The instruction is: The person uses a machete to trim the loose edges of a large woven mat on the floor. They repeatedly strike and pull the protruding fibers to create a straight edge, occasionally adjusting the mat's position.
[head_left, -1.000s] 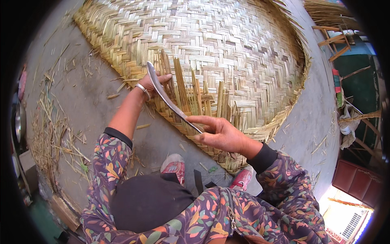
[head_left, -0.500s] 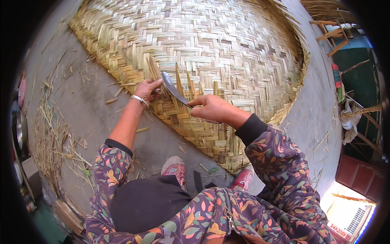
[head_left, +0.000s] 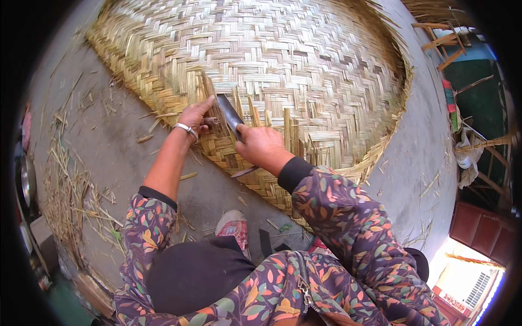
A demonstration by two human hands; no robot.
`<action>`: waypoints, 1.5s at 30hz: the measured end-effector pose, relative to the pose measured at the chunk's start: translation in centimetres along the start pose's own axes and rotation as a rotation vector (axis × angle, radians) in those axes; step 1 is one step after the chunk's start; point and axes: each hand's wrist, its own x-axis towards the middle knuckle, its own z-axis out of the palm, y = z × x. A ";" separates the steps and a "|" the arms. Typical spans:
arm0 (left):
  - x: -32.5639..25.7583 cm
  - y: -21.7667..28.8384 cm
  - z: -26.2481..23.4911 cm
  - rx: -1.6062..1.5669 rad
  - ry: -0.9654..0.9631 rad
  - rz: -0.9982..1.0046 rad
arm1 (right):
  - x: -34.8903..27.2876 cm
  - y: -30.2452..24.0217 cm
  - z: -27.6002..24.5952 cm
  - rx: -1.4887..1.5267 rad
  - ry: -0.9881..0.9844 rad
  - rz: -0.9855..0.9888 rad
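Note:
A large mat of woven pale reed strips (head_left: 261,49) lies before me. My left hand (head_left: 194,118), with a white bracelet at the wrist, is at its near left edge, pinching a brownish reed strip (head_left: 209,89) that sticks up from the weave. In my right hand (head_left: 262,144) is a curved metal sickle (head_left: 230,113). Its dark blade slants up and left, against or very close to the pinched strip; the other end shows below my fist. Several cut strip ends (head_left: 286,125) stand up from the mat just right of the blade.
Loose straw (head_left: 76,201) lies in a heap on the grey floor at left, with scattered bits elsewhere. My shoe (head_left: 232,225) stands below the mat's near edge. A wooden frame (head_left: 443,41) and a dark red panel (head_left: 481,231) are at the right.
My right hand has moved left, bringing the sickle closer to the left hand, and the blade has turned steeper. My left hand stays nearly in place, still pinching the strip.

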 end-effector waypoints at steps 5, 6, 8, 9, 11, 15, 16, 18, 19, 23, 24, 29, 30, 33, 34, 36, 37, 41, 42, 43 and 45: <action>0.9 0.5 0.6 0.032 -0.034 0.016 | 2.0 0.0 1.9 0.023 0.100 0.004; 1.1 0.4 0.5 0.045 -0.006 0.018 | 2.1 -0.1 2.1 0.019 0.097 0.003; 1.6 0.1 -0.1 0.060 0.016 0.016 | 2.1 -0.3 2.2 0.012 0.095 0.005; 1.9 -0.1 -0.5 0.062 0.010 0.013 | 2.1 -0.5 2.3 0.009 0.095 0.008; 2.5 -0.3 -1.2 0.025 -0.011 0.011 | 2.2 -0.8 2.4 0.005 0.098 0.008; 2.6 -0.4 -1.7 -0.013 -0.048 0.013 | 2.2 -1.0 2.7 0.007 0.100 -0.001; 2.3 -0.3 -1.7 0.020 -0.010 -0.004 | 2.2 -1.0 2.7 0.003 0.098 0.002; 1.6 -0.2 -1.3 0.074 0.000 0.011 | 2.1 -0.8 2.9 0.010 0.098 0.007; 1.2 -0.1 -1.0 0.109 0.031 0.020 | 2.0 -0.7 2.9 0.013 0.091 0.009; 0.3 0.3 0.2 0.097 -0.017 0.041 | 1.6 -0.2 2.8 0.017 0.086 0.008; 0.3 0.4 0.5 0.104 -0.044 0.037 | 1.6 -0.1 2.7 0.016 0.078 0.006; 0.7 0.5 1.1 0.092 -0.018 0.022 | 1.2 0.4 2.0 0.006 0.065 0.013; 0.8 0.5 1.1 0.098 -0.024 0.023 | 1.2 0.4 1.8 0.005 0.053 0.019; 1.2 0.6 1.1 0.103 -0.033 0.030 | 1.1 0.3 1.5 0.013 0.051 0.019; 1.3 0.6 1.1 0.108 -0.036 0.028 | 1.1 0.2 1.5 0.009 0.054 0.026; 1.3 0.6 1.0 0.108 -0.026 0.003 | 1.1 0.1 1.5 0.015 0.044 0.020; 1.3 0.6 0.9 0.112 -0.019 -0.013 | 1.2 0.0 1.6 0.018 0.037 0.009; 0.9 0.3 0.8 0.010 -0.072 -0.045 | 1.2 0.1 1.8 0.029 0.035 0.038; 0.9 0.2 0.8 -0.037 -0.087 -0.057 | 1.2 0.2 1.8 0.029 0.033 0.037; 0.8 0.1 0.9 -0.094 -0.146 -0.079 | 1.2 0.4 1.7 0.021 0.031 0.047; 0.6 0.0 1.2 -0.097 -0.135 -0.123 | 1.2 0.9 1.5 0.033 0.040 0.029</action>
